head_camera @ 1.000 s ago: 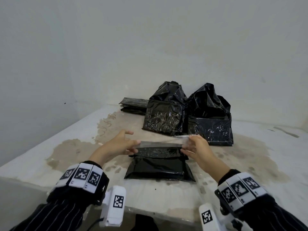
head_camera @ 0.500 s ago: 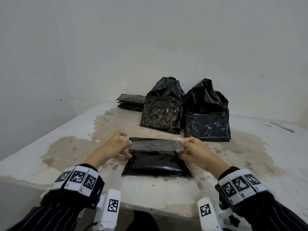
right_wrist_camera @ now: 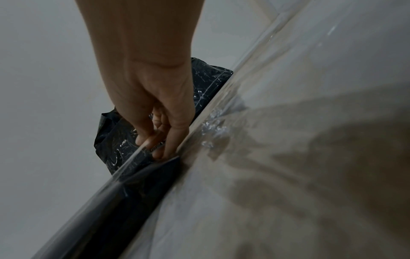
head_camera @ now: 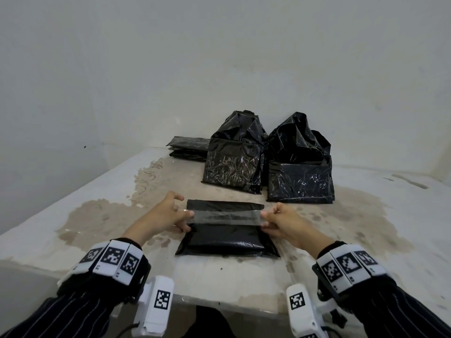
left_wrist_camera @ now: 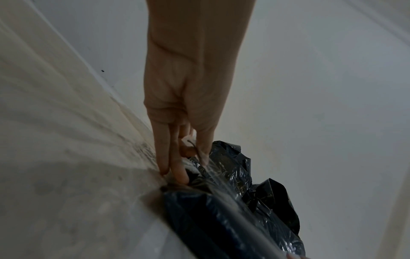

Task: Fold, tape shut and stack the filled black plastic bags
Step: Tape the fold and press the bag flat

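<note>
A folded, filled black bag [head_camera: 225,237] lies flat near the table's front edge. A strip of clear tape [head_camera: 224,217] stretches across its folded flap. My left hand [head_camera: 170,217] pinches the strip's left end and my right hand [head_camera: 275,219] pinches its right end. In the left wrist view the left hand [left_wrist_camera: 184,157] holds the tape [left_wrist_camera: 224,184] at the bag's [left_wrist_camera: 199,210] corner. In the right wrist view the right hand [right_wrist_camera: 159,136] grips the tape [right_wrist_camera: 124,168] above the bag [right_wrist_camera: 133,185]. Whether the tape touches the bag I cannot tell.
Two piles of upright filled black bags [head_camera: 234,164] [head_camera: 300,176] stand at the back of the stained table [head_camera: 97,215]. A low stack of flat taped bags [head_camera: 188,148] lies behind them to the left. White walls close the back and left.
Both hands have brought the stretched tape down and nearer, from above the bag's far edge to across its folded flap.
</note>
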